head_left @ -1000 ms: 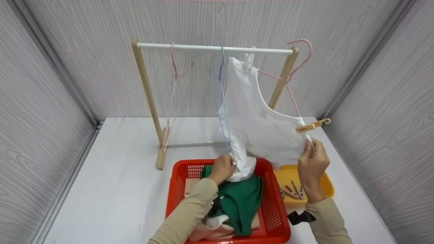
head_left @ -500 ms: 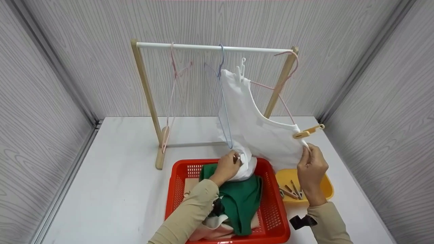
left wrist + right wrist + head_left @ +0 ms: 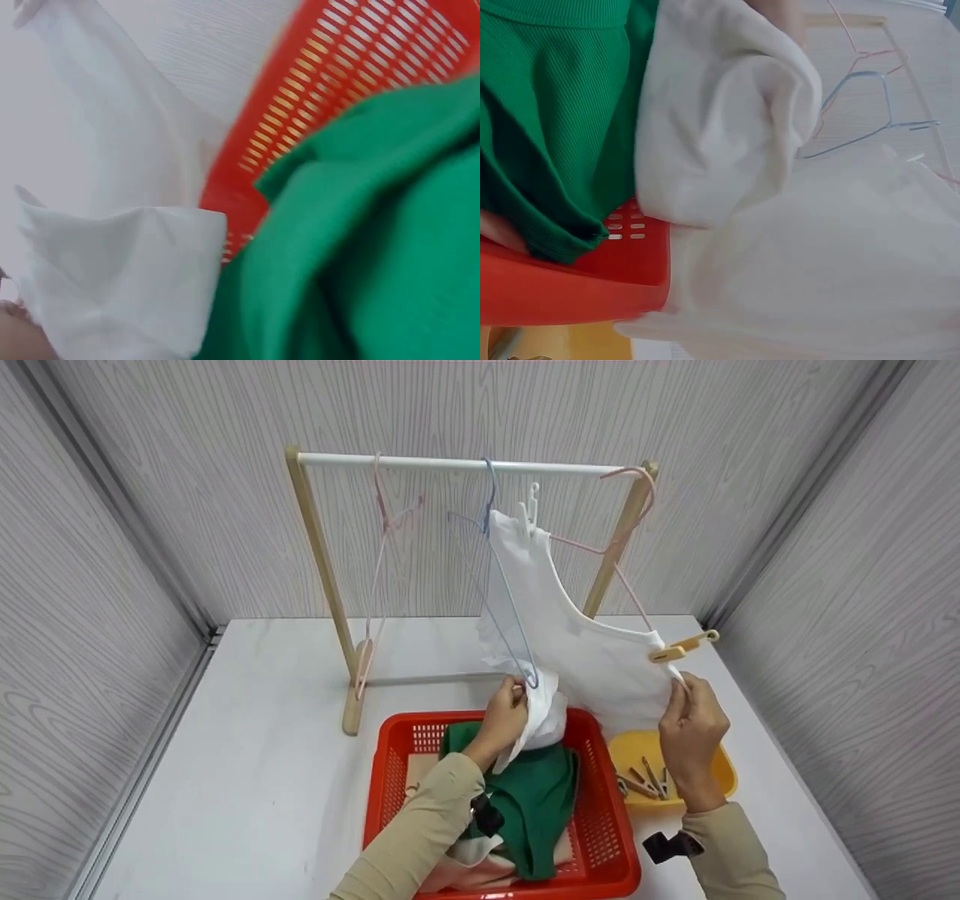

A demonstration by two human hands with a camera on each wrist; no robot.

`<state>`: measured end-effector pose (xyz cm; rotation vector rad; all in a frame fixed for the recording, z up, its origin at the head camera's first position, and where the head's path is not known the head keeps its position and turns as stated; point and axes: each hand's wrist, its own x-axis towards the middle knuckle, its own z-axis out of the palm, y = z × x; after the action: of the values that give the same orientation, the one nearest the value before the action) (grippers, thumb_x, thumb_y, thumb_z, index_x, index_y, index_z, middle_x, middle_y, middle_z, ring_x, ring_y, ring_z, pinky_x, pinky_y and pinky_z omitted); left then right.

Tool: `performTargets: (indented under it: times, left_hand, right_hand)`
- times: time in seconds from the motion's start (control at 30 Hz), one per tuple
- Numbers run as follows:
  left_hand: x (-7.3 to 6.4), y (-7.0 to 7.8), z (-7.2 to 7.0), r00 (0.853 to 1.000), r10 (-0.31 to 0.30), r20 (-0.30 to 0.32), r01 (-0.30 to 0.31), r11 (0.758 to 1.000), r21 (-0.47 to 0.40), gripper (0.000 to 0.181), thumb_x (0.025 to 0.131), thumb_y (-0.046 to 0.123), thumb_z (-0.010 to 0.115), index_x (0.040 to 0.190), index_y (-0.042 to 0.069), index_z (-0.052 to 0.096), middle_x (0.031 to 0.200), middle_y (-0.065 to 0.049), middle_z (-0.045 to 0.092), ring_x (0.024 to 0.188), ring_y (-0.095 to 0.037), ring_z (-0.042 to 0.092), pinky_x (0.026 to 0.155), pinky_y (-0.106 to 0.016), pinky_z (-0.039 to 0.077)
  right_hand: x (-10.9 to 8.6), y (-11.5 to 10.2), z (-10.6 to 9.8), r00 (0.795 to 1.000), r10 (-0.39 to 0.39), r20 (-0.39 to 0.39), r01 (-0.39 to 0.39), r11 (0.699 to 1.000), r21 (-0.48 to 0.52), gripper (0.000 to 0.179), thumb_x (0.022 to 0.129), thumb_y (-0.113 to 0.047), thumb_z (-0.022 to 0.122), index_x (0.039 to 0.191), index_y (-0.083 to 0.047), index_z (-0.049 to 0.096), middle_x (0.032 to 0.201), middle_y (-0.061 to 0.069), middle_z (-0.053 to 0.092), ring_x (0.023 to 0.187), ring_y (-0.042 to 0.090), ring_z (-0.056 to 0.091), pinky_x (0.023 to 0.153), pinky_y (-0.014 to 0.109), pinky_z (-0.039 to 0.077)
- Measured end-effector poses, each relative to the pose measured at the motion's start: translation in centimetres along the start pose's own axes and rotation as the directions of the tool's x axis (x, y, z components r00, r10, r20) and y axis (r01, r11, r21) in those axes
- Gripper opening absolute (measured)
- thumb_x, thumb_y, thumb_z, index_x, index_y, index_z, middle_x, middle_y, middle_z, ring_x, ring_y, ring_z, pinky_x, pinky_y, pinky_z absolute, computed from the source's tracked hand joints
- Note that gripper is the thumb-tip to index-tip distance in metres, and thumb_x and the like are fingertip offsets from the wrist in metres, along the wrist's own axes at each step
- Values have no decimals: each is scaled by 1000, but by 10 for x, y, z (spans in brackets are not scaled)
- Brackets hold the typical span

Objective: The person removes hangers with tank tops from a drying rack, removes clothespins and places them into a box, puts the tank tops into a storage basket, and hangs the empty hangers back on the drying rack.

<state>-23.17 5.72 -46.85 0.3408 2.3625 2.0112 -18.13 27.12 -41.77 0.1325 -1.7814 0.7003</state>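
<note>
A white sleeveless top (image 3: 592,652) is tilted on a pink hanger (image 3: 628,589), its right side lower. One shoulder carries a white clothespin (image 3: 529,514), the other a yellow clothespin (image 3: 681,648). My right hand (image 3: 691,727) pinches the top's edge just below the yellow clothespin. White cloth (image 3: 544,709) is pinched in my left hand (image 3: 504,718) above the basket; whether it belongs to the same top, I cannot tell. That cloth (image 3: 127,277) hangs beside green fabric in the left wrist view. The pink hook overlaps the rod's right end; contact is unclear.
A wooden rack with a white rod (image 3: 435,462) holds another pink hanger (image 3: 380,577) and a blue hanger (image 3: 504,577), which overlaps the white cloth. The red basket (image 3: 384,765) contains a green garment (image 3: 536,810) and pale clothes. Several clothespins lie in a yellow tray (image 3: 724,772).
The top and its pink hanger have come down and slightly left, the hook dropping to rod level. My left hand has risen a little with the white cloth. The blue hanger has swung right.
</note>
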Motion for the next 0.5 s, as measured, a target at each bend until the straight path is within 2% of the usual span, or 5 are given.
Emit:
performTargets:
  times: [0.13,0.27,0.37,0.43,0.5]
  left_hand:
    - [1,7,-1,999,17,28,-13,991,-133,19,101,9,42,115,-1,48,93,-9,58,83,-10,51,77,-21,42]
    - [-1,9,0,998,47,50,-34,972,-234,24,102,7,39,122,-4,44,105,-17,61,87,-8,53,78,-19,44]
    - [-2,10,0,994,86,68,-63,956,-286,29,102,3,35,129,-7,40,121,-26,58,98,-10,54,83,-18,45]
    - [-3,11,0,992,93,79,-61,940,-335,34,102,3,34,135,-7,36,131,-27,54,105,-10,54,88,-18,45]
    - [-5,14,0,993,76,89,-34,914,-403,38,102,4,32,139,-7,33,134,-27,52,106,-9,55,90,-18,45]
  right_hand:
    - [2,-2,1,1000,-5,-17,5,1000,14,5,85,13,59,89,12,62,67,22,56,62,0,36,55,21,29]
    - [4,-2,0,1000,-3,-19,3,1000,16,4,87,11,59,89,13,62,66,23,55,63,-4,35,55,19,29]
    - [4,-1,0,1000,5,-9,-5,1000,8,5,87,9,60,89,13,63,68,23,57,64,-5,35,55,17,29]
    - [3,1,0,1000,8,-3,-8,1000,5,5,87,9,60,89,13,63,69,24,58,64,-5,36,55,15,30]
    - [2,2,1,1000,6,-2,-6,1000,2,4,86,10,60,89,13,63,69,24,58,63,-4,37,55,15,30]
